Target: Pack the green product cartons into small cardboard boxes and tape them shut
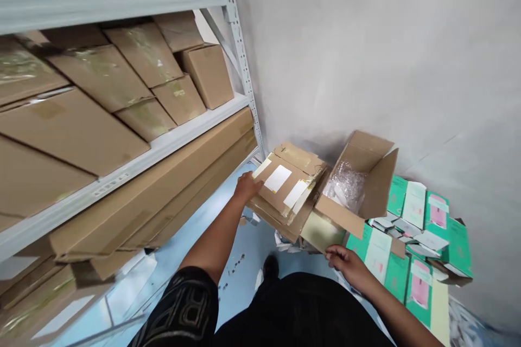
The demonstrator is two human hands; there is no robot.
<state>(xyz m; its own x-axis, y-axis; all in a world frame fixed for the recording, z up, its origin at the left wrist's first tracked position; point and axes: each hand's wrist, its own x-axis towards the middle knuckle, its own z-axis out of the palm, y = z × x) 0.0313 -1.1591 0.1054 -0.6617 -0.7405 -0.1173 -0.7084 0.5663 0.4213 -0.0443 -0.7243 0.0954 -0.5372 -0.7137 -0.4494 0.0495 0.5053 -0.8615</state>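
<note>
My left hand (246,188) is closed on the left edge of a flattened cardboard box (272,194) with white labels. That piece lies on other flat brown cardboard (264,216) in a loose stack. Lower right, my right hand (342,261) has its fingers bent around the near edge of a pale yellow-green cardboard piece (321,230); part of the grip is hidden. Just above that piece stands an open cardboard box (376,195), flaps up, with clear bubble wrap (347,185) inside.
At left a white metal rack (195,129) holds taped cardboard boxes (142,54) and long cartons (163,195). Green boxes (396,276) with pink panels are stacked at right. A grey wall (366,54) rises behind. Small scraps lie on the blue floor (232,293).
</note>
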